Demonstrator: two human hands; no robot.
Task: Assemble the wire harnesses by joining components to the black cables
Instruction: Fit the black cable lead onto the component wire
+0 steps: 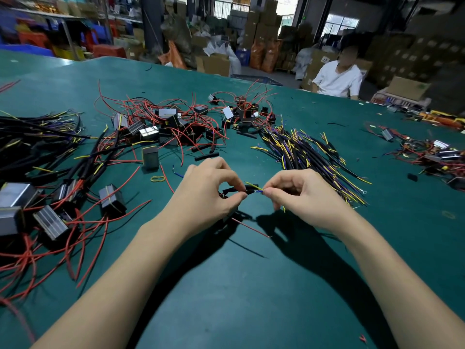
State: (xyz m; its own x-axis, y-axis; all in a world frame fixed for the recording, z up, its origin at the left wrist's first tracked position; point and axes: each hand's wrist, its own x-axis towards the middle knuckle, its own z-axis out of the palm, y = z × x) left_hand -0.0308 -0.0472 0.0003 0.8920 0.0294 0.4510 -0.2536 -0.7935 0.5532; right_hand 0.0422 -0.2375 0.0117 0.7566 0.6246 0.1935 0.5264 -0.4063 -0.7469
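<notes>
Above the green table my left hand pinches a short black cable between thumb and forefinger. A red wire trails from under that hand down to the table. My right hand pinches the thin yellow and blue wires that stick out of the cable's end. The two hands are almost touching. What lies inside either palm is hidden.
A pile of black cables with yellow and blue leads lies to the right. Boxy components with red wires are heaped at centre back and at the left. Finished-looking bundles lie far left. A person in white sits beyond the table.
</notes>
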